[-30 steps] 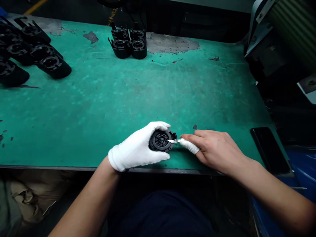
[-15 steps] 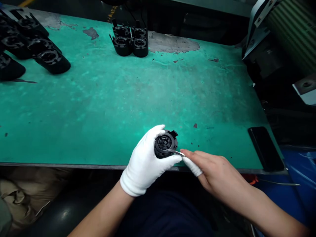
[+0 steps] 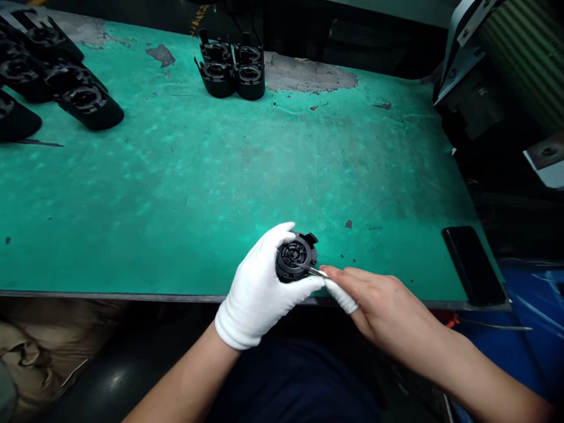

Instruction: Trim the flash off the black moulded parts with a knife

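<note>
In a white glove, my left hand wraps round a round black plastic part near the table's front edge. Rings, small holes and a central hub show on the part's upturned face, and a tab juts from its upper rim. My right hand, bare except for a white cover on the thumb, pinches a thin metal blade. The blade's tip lies against the lower right of the part's face. Its handle end is hidden in my fingers.
Several black cup-shaped housings stand together at the back of the green table. More black housings crowd the far left. A black phone lies near the right edge, below machinery.
The blade and my right hand have shifted very slightly left and up on the part. My left hand keeps its grip, and the part stays in the same place.
</note>
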### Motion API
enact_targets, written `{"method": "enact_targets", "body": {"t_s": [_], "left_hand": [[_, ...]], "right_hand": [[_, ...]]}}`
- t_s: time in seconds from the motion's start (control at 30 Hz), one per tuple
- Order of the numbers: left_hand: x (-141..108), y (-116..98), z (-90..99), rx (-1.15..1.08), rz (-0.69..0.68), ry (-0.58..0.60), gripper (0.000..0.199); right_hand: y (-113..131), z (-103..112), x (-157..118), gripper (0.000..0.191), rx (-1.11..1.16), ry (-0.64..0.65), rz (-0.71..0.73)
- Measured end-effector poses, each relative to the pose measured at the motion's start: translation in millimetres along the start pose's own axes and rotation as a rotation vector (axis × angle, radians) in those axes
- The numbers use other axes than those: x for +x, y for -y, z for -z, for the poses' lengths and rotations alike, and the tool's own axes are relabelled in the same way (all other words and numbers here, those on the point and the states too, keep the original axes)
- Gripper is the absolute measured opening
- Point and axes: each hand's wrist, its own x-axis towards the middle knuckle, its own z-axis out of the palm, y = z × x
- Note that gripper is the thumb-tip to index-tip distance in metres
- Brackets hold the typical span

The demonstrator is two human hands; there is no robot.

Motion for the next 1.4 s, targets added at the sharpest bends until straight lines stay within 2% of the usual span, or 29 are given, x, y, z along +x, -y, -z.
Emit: {"method": "enact_targets", "body": {"t_s": [0.13,0.23,0.37,0.47,0.67,0.77,0.87,0.93,1.03,1.1,1.17,1.23,1.33,1.4], "left_hand": [[1,-1,1.3,0.000,0.014,0.017,0.069],[1,-1,1.4,0.003,0.014,0.022,0.069],[0,-2,0.4,-0.004,0.011,0.009,0.065],[0,-2,-0.3,-0.011,0.014,0.005,0.062],[1,-1,0.4,-0.006,0.002,0.010,0.065],[2,-1,1.4,-0.018,-0.023,0.060,0.065],[8,0,5.5,-0.022,-0.044,0.104,0.068],[15,2,13.7,-0.008,-0.075,0.165,0.075],[26,8,35.2,0.024,-0.147,0.312,0.076],[31,14,50.6,0.039,-0.144,0.275,0.064],[29,20,60.7,0.005,-0.087,0.139,0.058],[23,23,62.1,-0.055,-0.025,0.070,0.073],[11,22,48.4,-0.025,0.001,0.086,0.110],[7,19,33.8,0.049,-0.012,0.063,0.112]], "right_hand": [[-2,3,4,0.056,0.092,0.046,0.032],[-3,4,5,0.054,0.114,0.031,0.041],[-3,1,6,0.055,0.051,-0.040,0.025],[-1,-2,7,0.057,-0.042,-0.046,0.003],[3,14,12,0.060,-0.107,0.069,0.049],[5,25,18,0.059,-0.154,0.141,0.071],[3,29,20,0.056,-0.165,0.158,0.091],[-4,28,16,0.053,-0.073,0.095,0.104],[-19,29,6,0.042,0.105,-0.118,0.086],[-28,31,1,0.038,0.161,-0.200,0.055],[-32,32,0,0.037,0.175,-0.203,0.038],[-34,31,4,0.036,0.165,-0.174,0.042],[-31,27,17,0.036,0.100,-0.145,0.083],[-29,25,28,0.037,0.015,-0.151,0.108]]}}
